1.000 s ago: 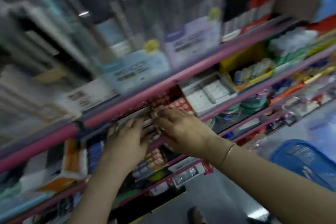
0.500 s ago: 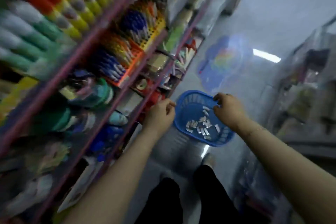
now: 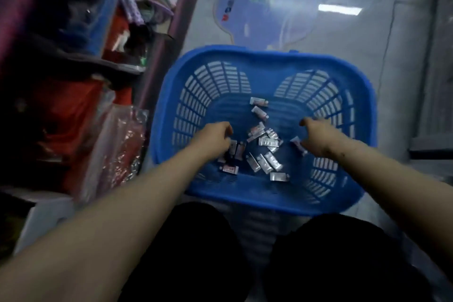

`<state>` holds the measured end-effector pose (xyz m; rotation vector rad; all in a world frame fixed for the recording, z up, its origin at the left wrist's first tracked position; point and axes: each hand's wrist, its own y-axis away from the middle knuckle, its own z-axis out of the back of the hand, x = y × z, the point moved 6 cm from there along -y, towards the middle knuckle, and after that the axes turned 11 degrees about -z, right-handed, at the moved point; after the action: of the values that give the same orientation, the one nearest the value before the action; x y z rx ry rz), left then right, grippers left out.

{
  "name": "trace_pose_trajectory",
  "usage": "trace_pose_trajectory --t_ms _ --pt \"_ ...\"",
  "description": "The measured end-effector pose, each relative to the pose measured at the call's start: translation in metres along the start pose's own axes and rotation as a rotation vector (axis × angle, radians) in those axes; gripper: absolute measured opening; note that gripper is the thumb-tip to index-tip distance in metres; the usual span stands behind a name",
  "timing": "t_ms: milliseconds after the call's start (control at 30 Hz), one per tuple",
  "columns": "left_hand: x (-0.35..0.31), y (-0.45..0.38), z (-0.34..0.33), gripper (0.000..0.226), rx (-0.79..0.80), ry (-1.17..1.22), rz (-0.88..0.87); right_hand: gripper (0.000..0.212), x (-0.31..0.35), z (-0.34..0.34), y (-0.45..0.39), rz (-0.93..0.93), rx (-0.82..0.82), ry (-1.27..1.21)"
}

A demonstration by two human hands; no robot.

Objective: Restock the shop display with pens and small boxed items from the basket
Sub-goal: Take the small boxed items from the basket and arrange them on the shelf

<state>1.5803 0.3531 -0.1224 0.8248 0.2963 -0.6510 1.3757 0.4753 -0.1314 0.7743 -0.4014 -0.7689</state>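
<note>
While our view tips straight down over the floor, we meet first, at the far left, the lower shelves of the shop display [image 3: 73,61], blurred, with red and blue stock and a crinkled clear plastic packet [image 3: 117,144] leaning by the shelf upright; what the goods are we cannot tell. Moving right, our left hand [image 3: 215,138] reaches down into the blue basket [image 3: 362,144], its fingers curled downward over the left edge of the scattered pile; whether they have closed on anything we cannot tell, since the knuckles hide the fingertips. Just beside and partly under that hand lie a few of the small boxed items [image 3: 266,141], white with red print, and the rest are strewn loosely across the middle of the basket floor, some overlapping, two lying apart toward the far wall. Further right, our right hand [image 3: 316,136] is also inside the basket, fingers bent and pointing inward toward the pile, with one small box touching or just under its thumb side; a grip is not plain here either. The basket stands on the pale floor [image 3: 318,32] between our dark-clad knees [image 3: 186,252] and a blue-edged floor sticker [image 3: 245,7] beyond it.
</note>
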Motion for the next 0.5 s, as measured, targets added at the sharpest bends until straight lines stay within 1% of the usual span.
trace_pose_trajectory --t_ms 67,133,167,233,300,367,433,500 --pt "0.012 -0.031 -0.010 0.022 0.048 -0.138 -0.079 0.050 0.005 -0.024 -0.036 -0.001 0.072 0.152" --pt "0.022 -0.050 -0.022 0.021 0.124 -0.283 -0.106 0.041 0.006 -0.040 -0.055 -0.026 0.135 0.290" --pt "0.028 -0.056 -0.029 0.027 0.186 -0.353 -0.083 0.038 0.004 -0.046 -0.061 -0.043 0.149 0.335" --pt "0.043 -0.060 -0.046 0.048 0.321 -0.441 0.022 0.039 0.002 -0.054 -0.069 -0.062 0.130 0.350" --pt "0.055 -0.059 -0.063 0.075 0.381 -0.415 0.123 0.044 0.002 -0.060 -0.069 -0.081 0.120 0.320" --pt "0.061 -0.060 -0.078 0.095 0.375 -0.329 0.199 0.051 -0.001 -0.068 -0.073 -0.113 0.118 0.292" --pt "0.062 -0.064 -0.091 0.104 0.347 -0.268 0.243 0.060 -0.003 -0.072 -0.080 -0.115 0.080 0.247" --pt "0.061 -0.069 -0.097 0.111 0.312 -0.292 0.265 0.068 -0.003 -0.074 -0.085 -0.113 0.057 0.213"
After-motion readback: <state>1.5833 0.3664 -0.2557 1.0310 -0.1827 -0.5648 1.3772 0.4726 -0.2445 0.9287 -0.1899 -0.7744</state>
